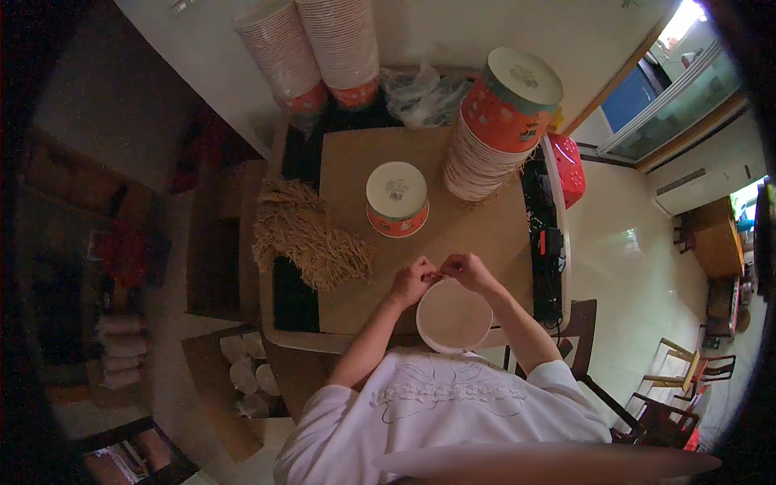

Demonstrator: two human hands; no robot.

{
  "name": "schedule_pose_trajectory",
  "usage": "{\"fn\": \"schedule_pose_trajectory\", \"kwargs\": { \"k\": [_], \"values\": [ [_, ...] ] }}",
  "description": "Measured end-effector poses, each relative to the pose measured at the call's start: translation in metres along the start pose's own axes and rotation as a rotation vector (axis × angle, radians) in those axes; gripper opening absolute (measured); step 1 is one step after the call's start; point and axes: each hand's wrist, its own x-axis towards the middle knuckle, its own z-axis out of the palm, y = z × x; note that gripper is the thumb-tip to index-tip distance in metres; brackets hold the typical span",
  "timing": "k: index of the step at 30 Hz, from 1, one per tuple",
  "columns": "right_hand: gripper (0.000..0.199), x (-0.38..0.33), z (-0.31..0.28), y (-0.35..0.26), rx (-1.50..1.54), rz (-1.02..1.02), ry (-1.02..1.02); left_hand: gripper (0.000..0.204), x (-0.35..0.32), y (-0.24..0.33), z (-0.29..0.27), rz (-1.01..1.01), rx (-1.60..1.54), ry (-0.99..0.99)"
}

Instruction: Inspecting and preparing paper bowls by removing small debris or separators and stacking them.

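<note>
A white-lined paper bucket (454, 315) is tipped with its open mouth toward me, between my forearms and against the table's near edge. My left hand (414, 280) is closed at the far left of its rim. Close beside it, my right hand (470, 272) pinches at the same part of the rim. Something small and brownish shows between the fingertips, too small to make out. Beyond my hands, a bucket with an orange band (398, 198) stands upside down on the cardboard sheet (501, 250). Left of it lies a loose heap of tan twisted cords (311, 234).
A tall stack of upturned buckets (501, 121) stands at the back right. Two wrapped stacks of buckets (339, 48) rise at the back left, beside a crumpled clear plastic bag (424, 93). A red plastic basket (567, 170) and an orange-and-black tool (551, 242) sit along the right edge.
</note>
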Motion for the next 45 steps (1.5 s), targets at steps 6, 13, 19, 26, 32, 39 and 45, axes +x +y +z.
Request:
{"fn": "schedule_pose_trajectory", "kwargs": {
  "k": [6,13,19,26,32,39,45],
  "values": [
    [0.010,-0.001,0.002,0.004,-0.033,0.060,-0.002,0.011,0.000,0.001,0.005,-0.072,-0.401,-0.013],
    [0.006,-0.013,0.008,-0.020,-0.034,-0.017,0.049,0.009,0.000,0.002,0.002,-0.706,-1.016,-0.125],
    [0.004,-0.028,0.020,-0.039,-0.282,-0.246,0.341,0.010,0.000,-0.003,-0.001,-0.892,-1.288,-0.149],
    [0.008,-0.036,0.033,-0.042,-0.397,-0.233,0.499,0.009,-0.001,0.008,-0.010,-0.917,-1.257,-0.131],
    [0.008,-0.035,0.041,-0.036,-0.573,-0.318,0.612,0.009,-0.005,0.004,-0.006,-0.910,-1.227,-0.114],
    [0.012,-0.040,0.042,-0.044,-0.510,-0.369,0.605,0.009,-0.008,0.003,-0.007,-0.934,-1.278,-0.076],
    [0.019,-0.045,0.039,-0.043,-0.461,-0.385,0.562,0.009,-0.008,0.009,-0.009,-0.901,-1.262,-0.062]
  ]
}}
